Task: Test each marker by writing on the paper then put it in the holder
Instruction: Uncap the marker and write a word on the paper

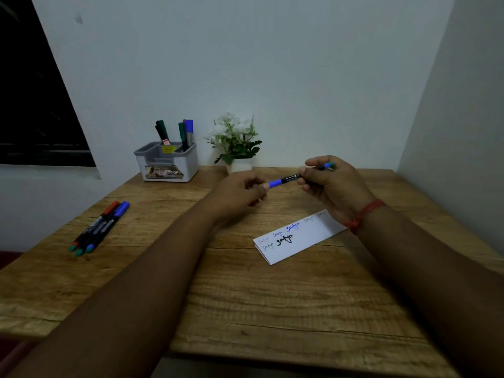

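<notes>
Nearest me on the wooden table (245, 309) lies the paper (300, 238), a folded white strip with the same word written on it several times in different inks. Just beyond the paper and above it, my left hand (240, 196) pinches the blue cap end of a marker (291, 178), while my right hand (331, 184) curls round its black barrel; whether the cap is seated or partly off, I cannot tell. Well left of the paper lie three loose markers (99, 227). Beyond it, at the wall, the holder (167, 165) has several markers standing in it, with a small potted plant (234, 143) just beside.
</notes>
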Motion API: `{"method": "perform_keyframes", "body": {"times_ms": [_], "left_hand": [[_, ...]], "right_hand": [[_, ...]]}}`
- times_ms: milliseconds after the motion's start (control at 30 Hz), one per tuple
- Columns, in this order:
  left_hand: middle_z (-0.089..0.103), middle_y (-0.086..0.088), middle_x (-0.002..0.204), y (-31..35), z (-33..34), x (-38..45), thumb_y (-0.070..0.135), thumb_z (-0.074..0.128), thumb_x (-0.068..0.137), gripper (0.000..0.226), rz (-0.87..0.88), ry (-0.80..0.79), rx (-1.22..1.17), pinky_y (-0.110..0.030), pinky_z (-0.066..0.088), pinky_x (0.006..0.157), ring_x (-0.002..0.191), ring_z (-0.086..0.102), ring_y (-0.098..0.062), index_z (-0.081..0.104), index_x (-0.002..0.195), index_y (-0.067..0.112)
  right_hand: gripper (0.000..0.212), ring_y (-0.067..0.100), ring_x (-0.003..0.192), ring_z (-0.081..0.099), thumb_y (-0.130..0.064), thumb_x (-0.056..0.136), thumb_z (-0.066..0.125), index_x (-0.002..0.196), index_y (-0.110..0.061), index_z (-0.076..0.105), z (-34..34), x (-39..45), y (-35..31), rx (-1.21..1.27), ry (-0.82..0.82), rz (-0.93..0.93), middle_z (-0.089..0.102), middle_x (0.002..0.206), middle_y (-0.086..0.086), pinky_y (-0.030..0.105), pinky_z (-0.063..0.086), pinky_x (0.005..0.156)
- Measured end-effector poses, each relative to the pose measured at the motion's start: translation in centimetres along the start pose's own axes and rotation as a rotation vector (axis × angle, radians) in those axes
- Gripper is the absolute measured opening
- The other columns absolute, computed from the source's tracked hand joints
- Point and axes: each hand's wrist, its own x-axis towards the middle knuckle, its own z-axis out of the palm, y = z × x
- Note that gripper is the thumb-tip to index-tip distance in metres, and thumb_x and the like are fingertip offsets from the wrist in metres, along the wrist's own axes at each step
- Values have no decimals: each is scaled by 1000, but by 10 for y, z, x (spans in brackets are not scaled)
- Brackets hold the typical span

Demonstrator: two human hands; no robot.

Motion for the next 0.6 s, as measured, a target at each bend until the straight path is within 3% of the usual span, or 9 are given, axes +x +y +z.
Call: {"method": "perform_keyframes", "body": {"times_ms": [133,267,467,600], "left_hand": [[72,6,82,1,12,0,26,60,98,6,107,-20,208,-31,53,72,73,67,-14,63,103,24],[62,8,81,2,17,1,26,69,92,10,178,34,256,-17,45,57,59,54,-1,61,97,22],[67,-2,84,2,20,3,28,72,89,12,195,69,315,-32,47,65,67,54,-9,66,93,19],[65,-2,81,5,25,2,30,72,89,16,205,79,364,-31,43,63,68,53,-11,63,91,18]], "right_hand": [[8,14,63,66,-1,90,70,91,-6,63,3,1,8,43,8,29,66,76,9,22,59,59],[8,16,69,68,-1,91,69,98,-1,65,7,-1,17,-10,-41,79,69,83,12,22,60,63],[8,15,71,67,-1,90,69,94,-5,63,8,-1,18,-53,-92,103,67,85,12,21,59,63],[5,13,65,65,-2,93,67,91,-4,62,7,4,20,-66,-60,120,66,79,12,19,57,59]]}}
